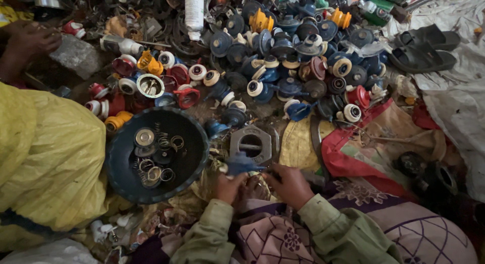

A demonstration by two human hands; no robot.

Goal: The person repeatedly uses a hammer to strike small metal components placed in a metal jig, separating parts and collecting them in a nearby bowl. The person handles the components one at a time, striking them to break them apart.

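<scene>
Yellow cloth (pixel 48 158) covers a co-worker at your far left, whose hand (pixel 28 42) rests at the top corner, well apart from your own hands. Right of the cloth, just left of your grip, sits a dark round bowl (pixel 117 163) holding springs and metal rings (pixel 154 158). Your left hand (pixel 230 187) has its fingers curled around the lower end of a blue plastic part (pixel 241 164); the part rises just above your knuckles, and its upper end shows free of the hand. Directly above the part lies a grey metal plate (pixel 252 143) with a round hole. Your right hand (pixel 290 186) is closed beside the left, fingers bent in, touching the same blue part from its right side; whether it pinches the part or a tool you cannot tell, since the fingertips are hidden. Both sleeves (pixel 328 228) are green. Farther up from the grip spreads a heap of blue caps (pixel 298 47), with red caps (pixel 182 87) and some orange ones toward its left. Right of your right hand lies a red-edged sack (pixel 374 143), and at the top right a pair of black sandals (pixel 424 47).
</scene>
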